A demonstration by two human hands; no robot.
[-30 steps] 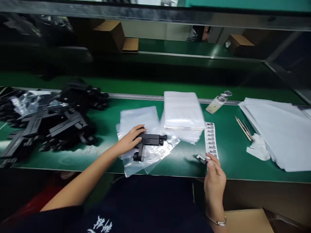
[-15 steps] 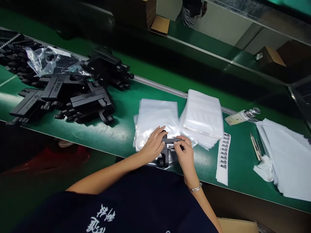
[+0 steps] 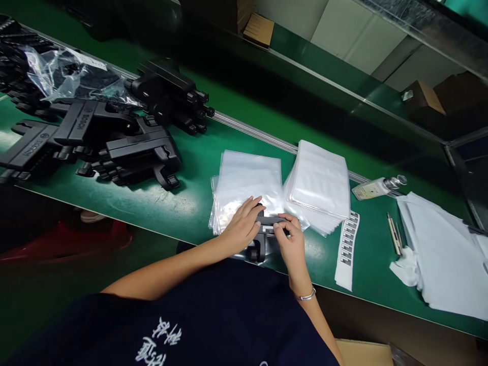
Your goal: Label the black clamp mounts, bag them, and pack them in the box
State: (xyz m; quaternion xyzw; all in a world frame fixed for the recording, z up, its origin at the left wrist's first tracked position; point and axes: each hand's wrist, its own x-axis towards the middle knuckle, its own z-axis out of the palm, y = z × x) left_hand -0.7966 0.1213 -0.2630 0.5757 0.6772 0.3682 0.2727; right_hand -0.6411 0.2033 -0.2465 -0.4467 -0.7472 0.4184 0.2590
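A black plastic bracket (image 3: 261, 243) with a white label (image 3: 268, 229) on its bar lies in front of me at the near edge of the clear plastic bags. My left hand (image 3: 241, 227) grips its left side, fingers laid across the top and thumb at the near side. My right hand (image 3: 292, 239) is closed at the bar's right end, its thumb beside the label's end. Under and behind the bracket lie clear plastic bags (image 3: 249, 170). A strip of black-and-white labels (image 3: 348, 239) rests to the right of my right hand.
Many black brackets (image 3: 139, 147) are heaped at left, with a crumpled clear bag (image 3: 57, 71) among them. A stack of whitish bags (image 3: 322, 175), a pump bottle (image 3: 373, 188), tweezers (image 3: 394, 234) and white sheets (image 3: 446, 254) stand or lie at right. A metal rail (image 3: 255, 133) runs behind.
The camera view has shifted slightly. Both hands keep their places on the bracket, and the white label on it shows a little flatter. The person across the bench is out of view.
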